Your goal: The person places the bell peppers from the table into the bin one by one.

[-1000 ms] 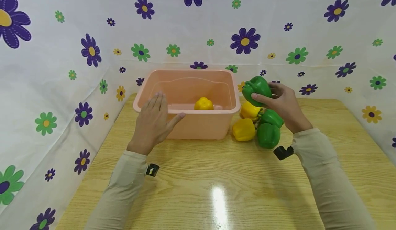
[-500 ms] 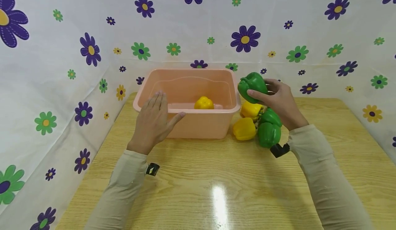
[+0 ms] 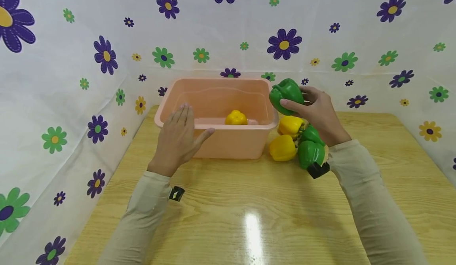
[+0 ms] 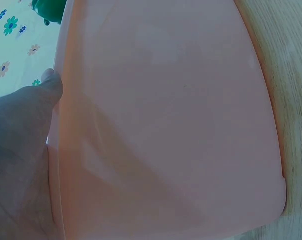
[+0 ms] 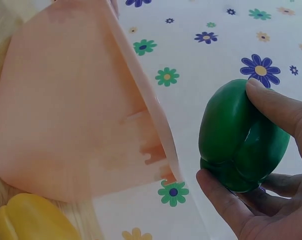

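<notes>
Right hand (image 3: 318,114) pinching green pepper (image 3: 289,92), thumb one side, fingers opposite. Pepper's up off the tabletop (image 3: 213,225), by the tub's (image 3: 235,144) right rim. Likely light, firm-walled; glossy skin could slip, hard squeeze may dent. Best hold: opposed flanks, across the widest part. Left hand (image 3: 174,140) flat over the tub's near rim, fingers straight. One yellow pepper (image 3: 236,118) inside. Loose yellow peppers (image 3: 282,148) and green peppers (image 3: 310,154) right of tub, toward tabletop's far edge.

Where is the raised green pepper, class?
In the head view, the green pepper is right of centre, in the right hand, near the pink bin.
</notes>
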